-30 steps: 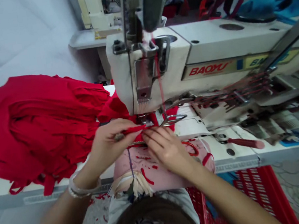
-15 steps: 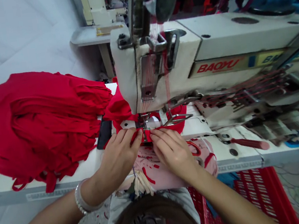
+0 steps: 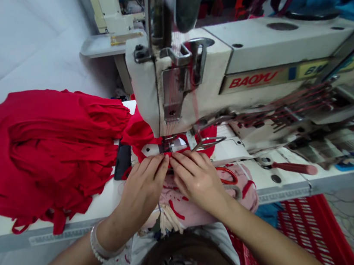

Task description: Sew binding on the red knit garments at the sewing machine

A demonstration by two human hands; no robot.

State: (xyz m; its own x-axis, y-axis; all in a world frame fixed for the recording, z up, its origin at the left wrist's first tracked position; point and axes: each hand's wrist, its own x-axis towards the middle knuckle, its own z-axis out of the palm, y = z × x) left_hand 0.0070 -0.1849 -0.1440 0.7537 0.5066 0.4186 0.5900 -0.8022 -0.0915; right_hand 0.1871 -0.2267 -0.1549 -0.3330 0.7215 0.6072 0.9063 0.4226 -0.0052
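Observation:
My left hand (image 3: 144,182) and my right hand (image 3: 201,179) lie close together in front of the needle area of a white sewing machine (image 3: 145,89). Both grip the near edge of a red fabric piece (image 3: 136,131), thumbs and fingertips pressed on it. The fabric passes around the machine's bed, under the presser foot (image 3: 167,144), and shows again right of the needles. My fingers partly cover the edge being held. Red threads run down the machine head to the needles. A bracelet (image 3: 97,245) circles my left wrist.
A large pile of red fabric pieces (image 3: 50,158) fills the table's left. Red-handled scissors (image 3: 230,175) lie on a pink cloth (image 3: 197,210) with scraps. A red-handled screwdriver (image 3: 294,168) rests at right. Below stands a red basket (image 3: 316,227); another sewing machine (image 3: 110,8) stands behind.
My hands have drawn closer together at the needle, the right shifting left; the red strip and metal plate between them are now mostly covered. The camera view has shifted slightly.

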